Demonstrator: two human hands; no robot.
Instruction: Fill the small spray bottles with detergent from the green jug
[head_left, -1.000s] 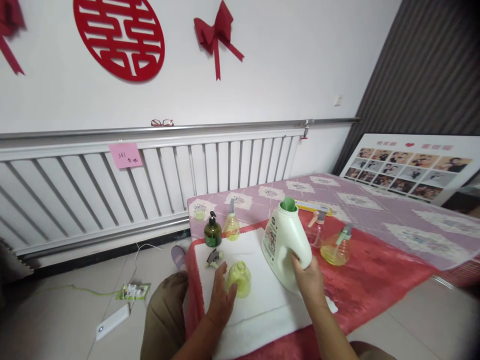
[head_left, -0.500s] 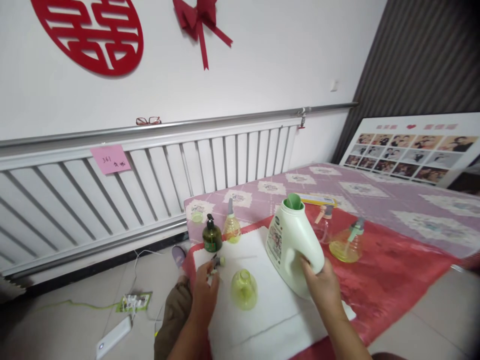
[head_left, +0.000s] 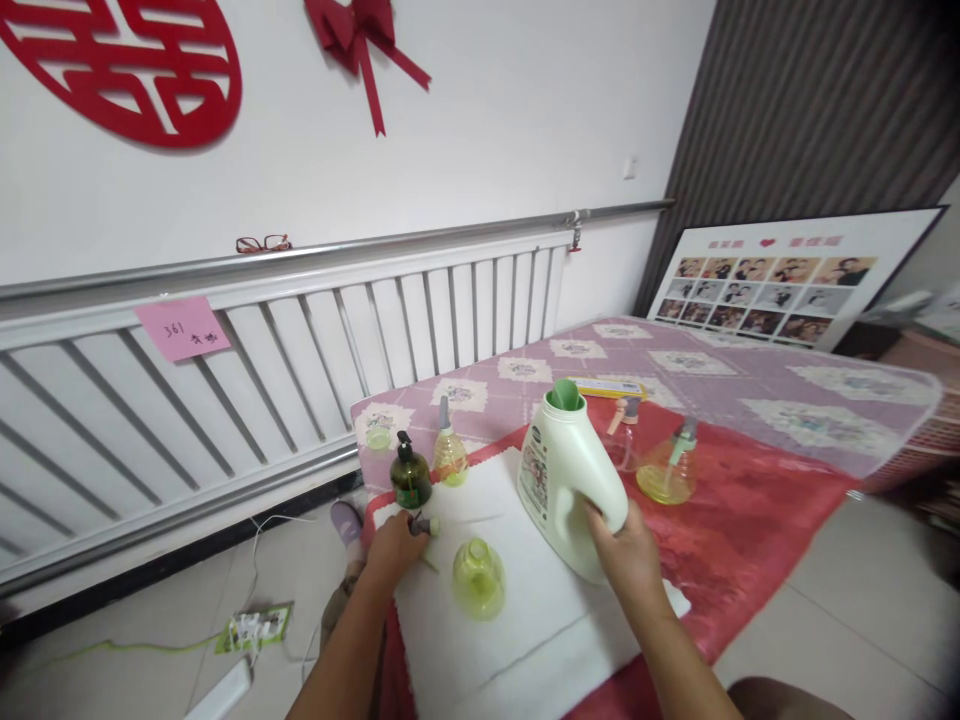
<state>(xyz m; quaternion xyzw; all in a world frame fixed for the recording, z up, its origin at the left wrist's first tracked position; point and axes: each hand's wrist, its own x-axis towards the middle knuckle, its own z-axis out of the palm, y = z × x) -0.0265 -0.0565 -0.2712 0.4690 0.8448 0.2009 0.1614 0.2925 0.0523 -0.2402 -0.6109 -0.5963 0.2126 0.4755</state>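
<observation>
My right hand (head_left: 628, 550) grips the handle of a large white detergent jug (head_left: 562, 480) with an open green spout, standing upright on a white towel (head_left: 517, 620). My left hand (head_left: 394, 548) is closed on a grey spray nozzle head (head_left: 421, 524) lying at the towel's far left corner. A small yellow-green bottle without its top (head_left: 477, 578) stands on the towel between my hands, apart from both.
A dark green pump bottle (head_left: 409, 473) and a small yellow spray bottle (head_left: 448, 452) stand behind the towel. Two more spray bottles (head_left: 666, 468) sit on the red cloth to the right. A white radiator (head_left: 262, 350) runs along the wall. A power strip (head_left: 251, 628) lies on the floor.
My left hand left the yellow-green bottle, moved to the far left of the towel and closed on the spray nozzle head. The right hand stayed on the jug. The view shifted right.
</observation>
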